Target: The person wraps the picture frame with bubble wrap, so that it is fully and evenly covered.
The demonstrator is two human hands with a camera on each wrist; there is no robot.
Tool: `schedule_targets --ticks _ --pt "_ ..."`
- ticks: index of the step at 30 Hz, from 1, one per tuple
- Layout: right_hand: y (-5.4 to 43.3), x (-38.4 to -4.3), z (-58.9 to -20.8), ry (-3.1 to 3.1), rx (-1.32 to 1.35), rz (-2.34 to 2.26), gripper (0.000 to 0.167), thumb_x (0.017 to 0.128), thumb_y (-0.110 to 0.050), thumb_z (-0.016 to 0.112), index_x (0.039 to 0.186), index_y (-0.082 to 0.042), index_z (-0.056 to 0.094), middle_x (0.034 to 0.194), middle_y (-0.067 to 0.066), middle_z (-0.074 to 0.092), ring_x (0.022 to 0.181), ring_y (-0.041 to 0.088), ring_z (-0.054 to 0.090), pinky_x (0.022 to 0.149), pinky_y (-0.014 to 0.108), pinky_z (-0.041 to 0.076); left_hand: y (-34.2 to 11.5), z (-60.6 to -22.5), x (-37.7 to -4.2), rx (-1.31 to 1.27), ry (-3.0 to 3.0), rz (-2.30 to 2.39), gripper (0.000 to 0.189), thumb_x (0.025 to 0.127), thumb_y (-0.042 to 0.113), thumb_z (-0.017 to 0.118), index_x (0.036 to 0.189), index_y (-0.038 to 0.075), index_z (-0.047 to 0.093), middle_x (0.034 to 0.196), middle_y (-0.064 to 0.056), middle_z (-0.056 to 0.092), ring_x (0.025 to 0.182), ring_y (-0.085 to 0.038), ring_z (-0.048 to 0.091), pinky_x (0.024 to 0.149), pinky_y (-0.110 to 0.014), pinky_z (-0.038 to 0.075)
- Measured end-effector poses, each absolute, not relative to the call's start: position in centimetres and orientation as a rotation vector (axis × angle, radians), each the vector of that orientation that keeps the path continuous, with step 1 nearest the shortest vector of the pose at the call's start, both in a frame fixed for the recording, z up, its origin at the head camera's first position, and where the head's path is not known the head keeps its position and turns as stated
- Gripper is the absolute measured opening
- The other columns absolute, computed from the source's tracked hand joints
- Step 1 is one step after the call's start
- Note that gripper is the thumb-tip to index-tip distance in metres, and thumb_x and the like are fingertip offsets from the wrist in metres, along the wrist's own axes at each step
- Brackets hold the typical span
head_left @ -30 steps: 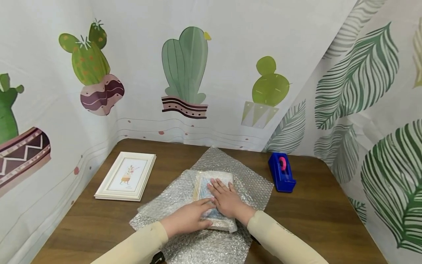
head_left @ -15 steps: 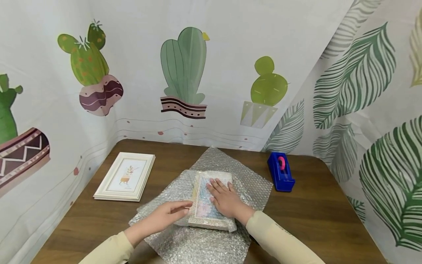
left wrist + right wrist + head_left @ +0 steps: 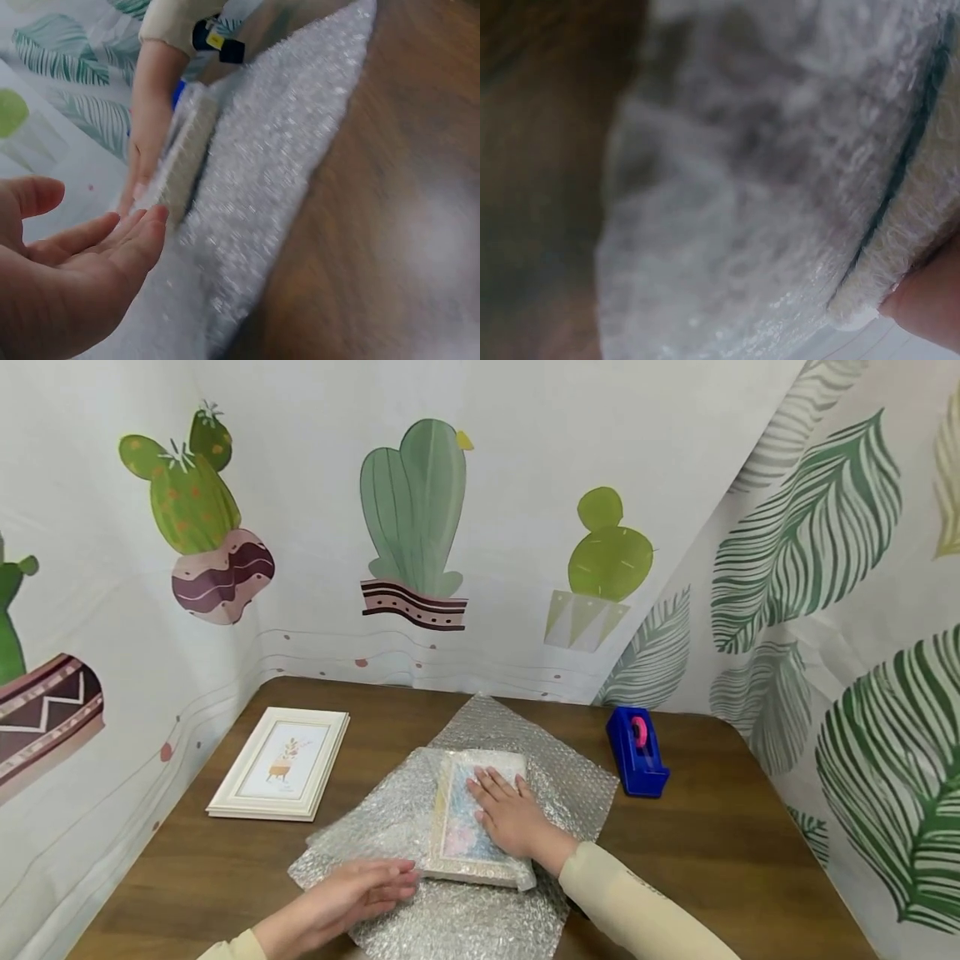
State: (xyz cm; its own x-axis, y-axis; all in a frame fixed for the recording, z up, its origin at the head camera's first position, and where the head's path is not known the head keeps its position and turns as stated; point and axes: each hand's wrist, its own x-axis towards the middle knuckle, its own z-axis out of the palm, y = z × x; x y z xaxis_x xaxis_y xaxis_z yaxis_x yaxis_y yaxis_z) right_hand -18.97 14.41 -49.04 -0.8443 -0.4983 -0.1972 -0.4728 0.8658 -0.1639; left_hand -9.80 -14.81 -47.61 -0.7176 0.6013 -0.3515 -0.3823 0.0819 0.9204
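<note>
A picture frame point(image 3: 459, 839) with a blue and pink picture lies on a sheet of bubble wrap point(image 3: 480, 910), part of the wrap folded over it. My right hand point(image 3: 513, 817) rests flat on the wrapped frame, fingers straight. Left of the frame's near corner, my left hand point(image 3: 348, 897) hovers over the wrap, its fingers extended and holding nothing. In the left wrist view the left hand point(image 3: 82, 270) is palm up near the frame's wrapped edge point(image 3: 187, 161). The right wrist view shows bubble wrap point(image 3: 735, 225) up close and a fingertip point(image 3: 930, 304) at the frame's edge.
A second, cream picture frame point(image 3: 281, 764) with a plant picture lies on the left of the wooden table point(image 3: 712, 860). At the right stands a blue tape dispenser point(image 3: 637, 756) with a pink roll. A printed curtain point(image 3: 510, 527) hangs behind the table.
My left hand has lifted off the wrapped frame and moved left and toward me. The right hand has stayed on the frame.
</note>
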Motion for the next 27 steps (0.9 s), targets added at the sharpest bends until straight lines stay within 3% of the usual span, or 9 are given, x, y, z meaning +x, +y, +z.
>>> schedule_targets --ticks 4,11,17,20,24,27 --pt "14.4 -18.8 -49.2 2.805 -0.753 -0.181 0.056 0.112 -0.035 0.036 0.164 -0.02 0.025 0.174 0.004 0.017 0.162 0.026 0.017 0.131 0.059 0.014 -15.6 -48.5 -9.8 0.136 1.578 1.714 0.062 0.109 0.03 0.045 0.148 -0.017 0.037 0.141 -0.025 0.062 0.12 -0.021 0.07 0.099 -0.032 0.058" --pt "14.4 -18.9 -49.4 2.811 -0.741 -0.156 0.057 0.112 -0.036 0.036 0.165 -0.021 0.023 0.175 0.002 0.016 0.162 0.024 0.017 0.131 0.058 0.014 -16.3 -49.1 -9.8 0.066 1.505 1.727 0.054 0.108 0.027 0.043 0.142 -0.015 0.047 0.111 -0.003 0.076 0.09 -0.008 0.075 0.078 -0.021 0.061" --pt "14.6 -18.9 -49.2 2.803 -0.747 -0.167 0.057 0.112 -0.036 0.036 0.165 -0.02 0.023 0.175 0.003 0.016 0.162 0.025 0.017 0.131 0.059 0.014 -16.6 -49.6 -10.3 -0.062 1.492 1.855 0.039 0.109 0.024 0.044 0.131 -0.007 0.047 0.108 -0.004 0.076 0.095 -0.011 0.075 0.085 -0.022 0.061" --pt "14.5 -18.8 -49.1 2.805 -0.744 -0.16 0.057 0.112 -0.037 0.034 0.165 -0.021 0.023 0.175 0.003 0.015 0.162 0.025 0.016 0.131 0.059 0.014 -16.1 -49.4 -10.8 -0.125 1.546 1.903 0.038 0.106 0.024 0.052 0.128 -0.007 0.052 0.098 -0.001 0.073 0.089 -0.009 0.072 0.082 -0.02 0.061" --pt "14.5 -18.9 -49.2 2.813 -0.736 -0.139 0.057 0.112 -0.038 0.033 0.165 -0.022 0.021 0.175 0.002 0.014 0.163 0.024 0.015 0.131 0.058 0.013 -14.2 -48.9 -11.3 -0.152 1.751 1.837 0.022 0.099 0.021 0.063 0.104 -0.001 0.065 0.077 0.004 0.065 0.066 -0.004 0.061 0.064 -0.016 0.055" --pt "14.4 -19.0 -49.4 2.807 -0.735 -0.139 0.058 0.112 -0.04 0.033 0.165 -0.023 0.02 0.175 0.001 0.012 0.163 0.024 0.014 0.131 0.059 0.012 -12.4 -48.4 -11.5 -0.216 1.964 1.757 0.017 0.095 0.02 0.063 0.087 0.006 0.064 0.072 0.004 0.058 0.057 -0.005 0.05 0.058 -0.016 0.046"
